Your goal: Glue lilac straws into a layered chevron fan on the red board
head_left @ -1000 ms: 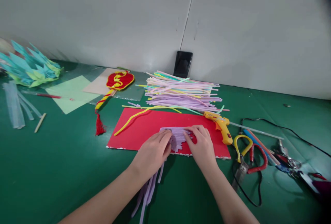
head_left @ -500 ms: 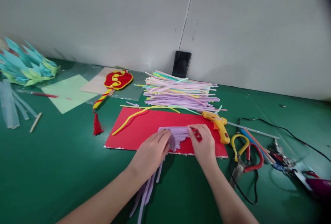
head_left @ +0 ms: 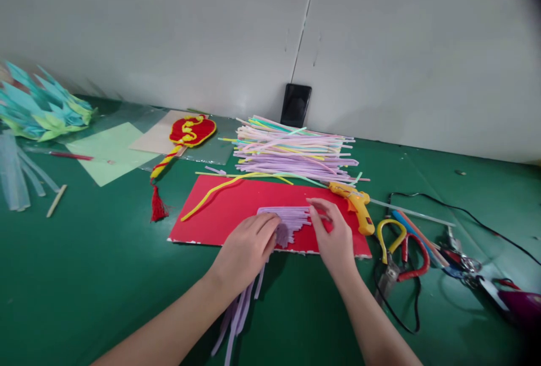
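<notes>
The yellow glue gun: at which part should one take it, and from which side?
Probably best by its handle, coming from the near right. The glue gun lies flat, partly over the red board, with the handle slanting toward the person and the front end pointing left. A clear stick juts from its back, so keep the fingers below it.

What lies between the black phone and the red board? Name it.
Head view: mainly the pile of pastel strips lies between phone and red board.
</notes>
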Motion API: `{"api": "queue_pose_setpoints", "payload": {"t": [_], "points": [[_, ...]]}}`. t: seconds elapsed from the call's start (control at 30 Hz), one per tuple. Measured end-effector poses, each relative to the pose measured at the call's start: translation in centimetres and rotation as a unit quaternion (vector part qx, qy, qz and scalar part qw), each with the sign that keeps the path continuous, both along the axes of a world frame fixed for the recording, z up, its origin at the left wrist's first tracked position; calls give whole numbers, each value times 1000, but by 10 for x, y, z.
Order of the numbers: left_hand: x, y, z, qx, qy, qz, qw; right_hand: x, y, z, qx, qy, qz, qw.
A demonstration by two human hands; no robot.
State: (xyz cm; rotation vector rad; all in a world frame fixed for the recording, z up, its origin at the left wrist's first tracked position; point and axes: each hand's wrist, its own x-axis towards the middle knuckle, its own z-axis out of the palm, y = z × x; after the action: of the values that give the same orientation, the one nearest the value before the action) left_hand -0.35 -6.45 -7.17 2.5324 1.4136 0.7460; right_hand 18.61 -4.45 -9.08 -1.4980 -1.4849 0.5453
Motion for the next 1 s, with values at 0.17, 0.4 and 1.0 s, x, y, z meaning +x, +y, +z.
{"api": "queue_pose_setpoints", "payload": {"t": [0.17, 0.4, 1.0], "points": [[0, -1, 0, 1, -13, 10, 1000, -4, -3, 1, -12, 49, 26, 998], [0, -1, -2, 0, -18, 16, 1000, -1, -3, 3, -3, 8, 19, 1000], [1, -1, -5, -48, 2, -11, 999, 3, 7, -12, 9, -62, -27, 998]]}}
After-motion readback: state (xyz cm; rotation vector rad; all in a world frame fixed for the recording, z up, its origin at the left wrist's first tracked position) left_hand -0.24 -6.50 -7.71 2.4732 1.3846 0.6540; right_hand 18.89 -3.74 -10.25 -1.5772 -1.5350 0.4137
